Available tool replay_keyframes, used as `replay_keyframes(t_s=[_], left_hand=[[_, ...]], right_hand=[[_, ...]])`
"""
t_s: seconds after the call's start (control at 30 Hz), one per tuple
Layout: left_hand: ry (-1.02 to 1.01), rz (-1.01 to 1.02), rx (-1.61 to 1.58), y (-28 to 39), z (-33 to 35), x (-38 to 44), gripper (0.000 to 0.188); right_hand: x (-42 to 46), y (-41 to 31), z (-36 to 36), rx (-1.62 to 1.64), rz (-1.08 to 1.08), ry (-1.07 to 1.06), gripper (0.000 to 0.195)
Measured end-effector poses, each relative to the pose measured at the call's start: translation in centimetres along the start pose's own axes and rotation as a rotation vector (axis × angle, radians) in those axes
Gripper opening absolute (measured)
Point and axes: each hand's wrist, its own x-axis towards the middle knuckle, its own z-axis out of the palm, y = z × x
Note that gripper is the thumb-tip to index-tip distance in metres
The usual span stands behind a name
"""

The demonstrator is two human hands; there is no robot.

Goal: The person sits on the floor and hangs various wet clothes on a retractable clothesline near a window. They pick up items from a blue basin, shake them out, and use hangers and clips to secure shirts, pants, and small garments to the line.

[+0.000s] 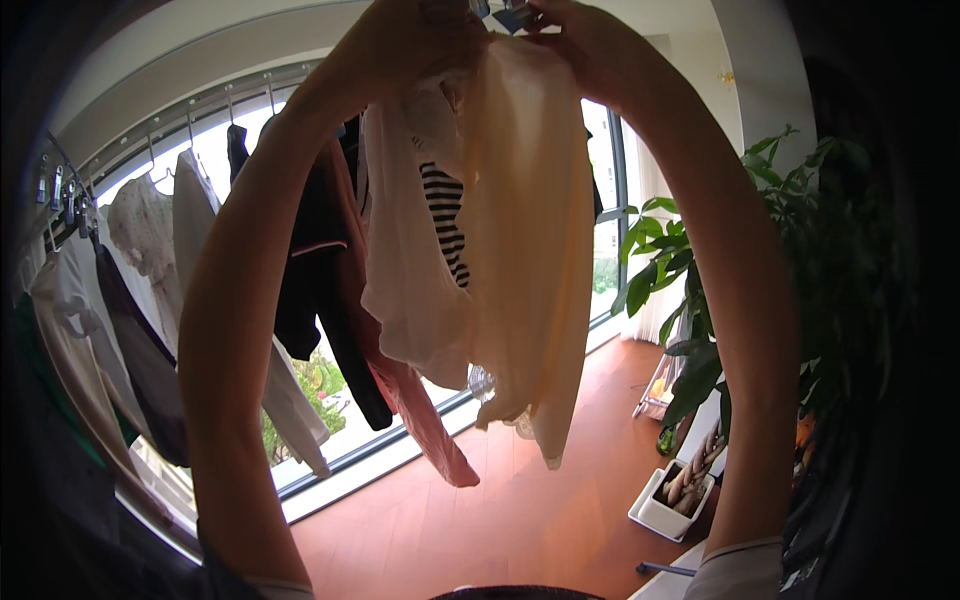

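Observation:
Both my arms reach up to the top edge of the view. My left hand (439, 34) is at the top of a cream-yellow garment (529, 225), its fingers dark and partly cut off. My right hand (574, 37) is at the same garment's upper right, with the fingers bent near a blue-grey clip (513, 16). The thin garment hangs down from between the hands. Just behind it, to the left, hang a white garment (409, 247) and a black-and-white striped one (445, 217).
More clothes hang on a rail at left, among them a black garment (300, 300), a pink sleeve (431, 427) and a speckled top (142, 225). Metal clips (56, 187) hang far left. A braided-trunk plant in a white pot (671, 506) stands at right on the wooden floor (450, 525).

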Motion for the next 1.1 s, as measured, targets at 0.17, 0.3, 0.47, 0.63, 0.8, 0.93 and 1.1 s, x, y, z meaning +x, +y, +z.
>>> replay_keyframes(t_s=[0.17,0.3,0.47,0.63,0.8,0.93,1.1], left_hand=[[-0.201,-0.137,-0.248,-2.6,3.1,-0.9,0.006],[-0.369,-0.108,-0.309,-5.4,6.9,-3.5,0.025],[-0.524,-0.284,-0.626,-5.4,10.6,-6.6,0.022],[-0.560,-0.292,-0.569,-6.2,11.0,-6.6,0.022],[-0.399,-0.228,-0.427,-8.7,5.8,-5.2,0.023],[-0.171,-0.244,-0.538,-8.0,2.0,-3.3,0.017],[-0.055,-0.292,-0.706,-5.1,-1.0,-1.6,0.008]], right_hand=[[0.8,0.3,-1.5,0.037,-0.032,0.080,0.027],[2.1,0.6,-2.1,0.113,-0.095,0.064,0.030],[2.3,0.6,-3.9,0.074,-0.037,0.008,0.034],[1.4,0.2,-6.1,0.052,-0.003,0.042,0.034],[1.1,-0.4,-7.9,0.066,-0.101,0.092,0.028],[1.0,-0.1,-8.6,-0.087,-0.118,0.188,0.024],[0.6,1.6,-8.5,-0.118,-0.024,0.171,0.024]])
